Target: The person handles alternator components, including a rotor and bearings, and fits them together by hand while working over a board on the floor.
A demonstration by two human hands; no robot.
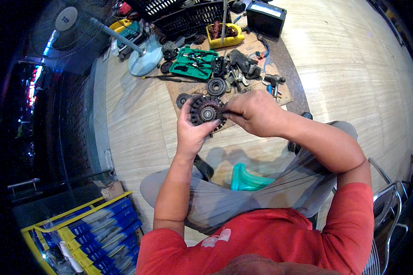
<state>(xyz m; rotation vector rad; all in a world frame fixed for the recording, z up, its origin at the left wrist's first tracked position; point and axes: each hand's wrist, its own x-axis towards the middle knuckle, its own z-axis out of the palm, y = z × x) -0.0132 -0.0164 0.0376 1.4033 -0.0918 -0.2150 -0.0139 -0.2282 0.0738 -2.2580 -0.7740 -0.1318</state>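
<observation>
A round, dark, toothed metal rotor (198,104) with a shiny bearing at its centre is held up over the cardboard. My left hand (191,132) grips it from the left, thumb across the near edge and fingers round the far side. At the rotor's right edge, my right hand (257,114) is closed with thumb and fingertips pinched together. Whatever lies between those fingertips, if anything, is too small to make out. Just beyond the rotor are a black grooved pulley (216,86) and, to the left, a smaller round part (182,100).
On the cardboard (282,82) lie a green tool case (205,74), dark rags (243,62) and loose tools. Farther back stand a yellow container (231,42), black crate (192,23) and black battery (266,19). A fan (144,56) stands left; a green stool (250,179) shows between my legs.
</observation>
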